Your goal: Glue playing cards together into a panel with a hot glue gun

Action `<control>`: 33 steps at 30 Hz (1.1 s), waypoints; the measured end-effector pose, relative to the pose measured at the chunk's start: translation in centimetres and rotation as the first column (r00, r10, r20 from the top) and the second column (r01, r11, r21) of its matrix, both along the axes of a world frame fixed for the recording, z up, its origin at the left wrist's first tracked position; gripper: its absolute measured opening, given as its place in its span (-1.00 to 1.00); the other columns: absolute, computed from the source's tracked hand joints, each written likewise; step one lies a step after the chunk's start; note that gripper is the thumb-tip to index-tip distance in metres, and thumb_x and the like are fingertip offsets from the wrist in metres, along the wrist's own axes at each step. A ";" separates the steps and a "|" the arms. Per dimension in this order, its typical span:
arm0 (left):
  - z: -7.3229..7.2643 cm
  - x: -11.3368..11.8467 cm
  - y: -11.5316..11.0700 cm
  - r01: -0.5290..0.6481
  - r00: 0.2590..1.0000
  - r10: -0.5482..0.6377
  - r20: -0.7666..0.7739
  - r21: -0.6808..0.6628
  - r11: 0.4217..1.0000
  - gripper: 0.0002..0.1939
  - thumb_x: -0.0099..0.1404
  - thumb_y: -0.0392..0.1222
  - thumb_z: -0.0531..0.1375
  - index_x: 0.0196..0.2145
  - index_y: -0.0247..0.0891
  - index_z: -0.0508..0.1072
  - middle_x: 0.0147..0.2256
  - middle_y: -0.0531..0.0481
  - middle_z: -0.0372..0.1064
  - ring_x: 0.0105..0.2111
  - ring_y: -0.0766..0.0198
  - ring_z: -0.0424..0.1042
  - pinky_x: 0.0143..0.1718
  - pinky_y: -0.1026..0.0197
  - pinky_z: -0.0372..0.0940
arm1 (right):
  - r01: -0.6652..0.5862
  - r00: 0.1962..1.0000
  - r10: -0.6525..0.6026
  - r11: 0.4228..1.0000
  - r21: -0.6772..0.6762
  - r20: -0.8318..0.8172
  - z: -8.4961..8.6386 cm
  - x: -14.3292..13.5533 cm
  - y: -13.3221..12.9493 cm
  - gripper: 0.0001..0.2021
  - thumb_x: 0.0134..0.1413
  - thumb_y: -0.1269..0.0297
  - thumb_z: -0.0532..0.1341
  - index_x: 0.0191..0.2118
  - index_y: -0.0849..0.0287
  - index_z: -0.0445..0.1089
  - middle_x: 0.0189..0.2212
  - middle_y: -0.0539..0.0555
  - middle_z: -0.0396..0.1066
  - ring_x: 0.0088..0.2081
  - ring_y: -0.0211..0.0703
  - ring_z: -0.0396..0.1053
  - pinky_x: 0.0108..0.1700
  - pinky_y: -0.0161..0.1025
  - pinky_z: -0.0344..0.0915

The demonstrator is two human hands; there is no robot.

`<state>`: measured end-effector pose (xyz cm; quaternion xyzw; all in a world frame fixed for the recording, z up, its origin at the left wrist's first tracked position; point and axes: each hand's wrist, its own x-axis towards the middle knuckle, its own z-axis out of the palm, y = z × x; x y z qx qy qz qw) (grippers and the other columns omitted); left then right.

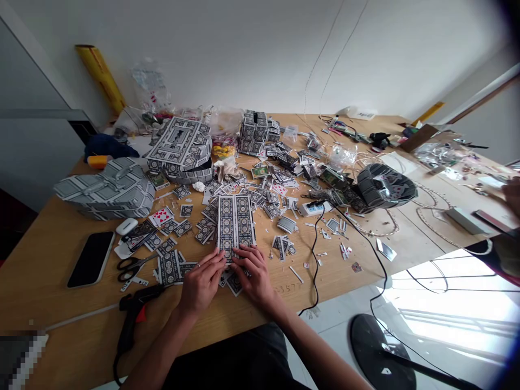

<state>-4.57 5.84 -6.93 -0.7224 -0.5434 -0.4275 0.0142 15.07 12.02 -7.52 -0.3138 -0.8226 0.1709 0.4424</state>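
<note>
A long panel of playing cards (236, 222), backs up in two columns, lies before me on the table. At its near left corner, my left hand (204, 276) grips the edge with bent fingers. My right hand (254, 271) closes on the near right end, its fingers curled on the cards. Both thumbs are partly hidden. More playing cards (168, 268) lie left of my left hand, beside black-handled scissors (132, 265). A black glue gun (132, 314) with a red trigger lies near my left forearm.
Card-built boxes (179, 146), a card-covered basket (385, 187) and a shoe-like card piece (109, 189) surround scattered card scraps. A phone (91, 259) lies left. A power strip (314, 208) trails black cables over the table edge. Another person's hand (512, 195) shows far right.
</note>
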 end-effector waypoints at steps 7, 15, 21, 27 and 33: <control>-0.1 0.0 0.0 0.005 1.000 -0.005 0.025 0.018 1.000 -0.79 0.53 -0.35 0.24 0.01 -0.12 0.61 0.07 -0.02 0.69 0.14 0.12 0.65 0.15 0.08 0.62 | 0.005 1.000 -0.005 1.000 0.004 -0.018 0.1 -0.1 0.0 -0.89 0.44 0.34 0.31 -0.02 -0.01 0.53 0.07 0.11 0.69 0.20 0.06 0.58 0.29 0.19 0.42; -0.3 0.0 -0.1 0.021 0.998 -0.022 0.061 0.008 1.000 -0.75 0.53 -0.35 0.25 0.08 -0.14 0.60 0.10 -0.06 0.67 0.18 0.12 0.63 0.19 0.08 0.59 | 0.004 1.000 -0.003 1.000 0.021 -0.029 0.0 -0.1 0.0 -0.87 0.36 0.30 0.39 -0.03 0.01 0.53 0.08 0.12 0.68 0.19 0.05 0.59 0.31 0.17 0.40; 0.4 -0.7 -0.5 0.078 0.993 -0.071 0.096 -0.075 0.994 -0.72 0.56 -0.31 0.22 0.13 -0.12 0.60 0.16 -0.05 0.64 0.23 0.15 0.59 0.30 0.09 0.50 | -0.003 1.000 0.003 1.000 0.005 -0.030 -0.1 -0.1 0.0 -0.88 0.38 0.27 0.39 -0.02 0.00 0.56 0.09 0.12 0.68 0.20 0.07 0.59 0.32 0.18 0.40; 3.1 -2.3 -2.7 -0.077 0.975 0.112 0.190 -0.181 0.981 -0.83 0.58 -0.19 0.20 -0.08 -0.18 0.61 -0.11 -0.03 0.71 -0.11 0.23 0.71 0.02 0.24 0.55 | 0.000 0.999 0.001 1.000 0.004 -0.032 0.0 -0.1 0.0 -0.84 0.38 0.26 0.40 0.02 -0.01 0.57 0.09 0.11 0.68 0.19 0.08 0.59 0.31 0.19 0.42; 4.6 -5.9 -7.7 -0.371 0.899 0.429 0.091 -0.362 0.855 -0.57 0.56 0.01 0.17 -0.48 -0.18 0.47 -0.55 0.06 0.52 -0.53 0.32 0.49 -0.35 0.28 0.33 | -0.024 1.000 0.024 1.000 0.002 -0.007 0.3 0.2 0.1 -0.79 0.38 0.26 0.40 0.07 -0.01 0.55 0.11 0.12 0.68 0.21 0.09 0.58 0.32 0.22 0.41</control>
